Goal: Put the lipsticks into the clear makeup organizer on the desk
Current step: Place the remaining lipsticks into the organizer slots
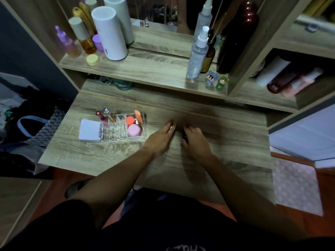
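Here the right hand (194,142) lies palm down on the pale wood-grain desk top (226,142), its fingers curled over a small dark slender object (185,136) that shows only as a sliver at the thumb side. It is probably a lipstick, though blur and shadow hide too much to be sure, and whether the fingers truly grip it or merely cover it cannot be told. What shows of the object runs roughly away from the person, along the line of the fingers.

Just beside it, the left hand (161,137) also rests flat, with fingers stretched forward and a little apart; something pale pink glints at its fingertips, too smeared to name, so its hold cannot be told either. Both forearms reach in from the near edge and converge at mid-desk, wrists low and elbows out.

The relation that matters is sideways. The clear acrylic makeup organizer (141,137) stands to the left of both hands, and the left hand is the nearer one, near its right end wall. Its grid of small square cells (113,131) sits in the middle. Two lipstick tubes (106,115) already stand tilted in the back cells, a white square compact (88,132) fills the left end, and a pink round sponge (134,130) and orange ones occupy the right. Any carry from the right hand would probably cross over the left hand and the sponges to reach the free cells, then stand the tube upright.
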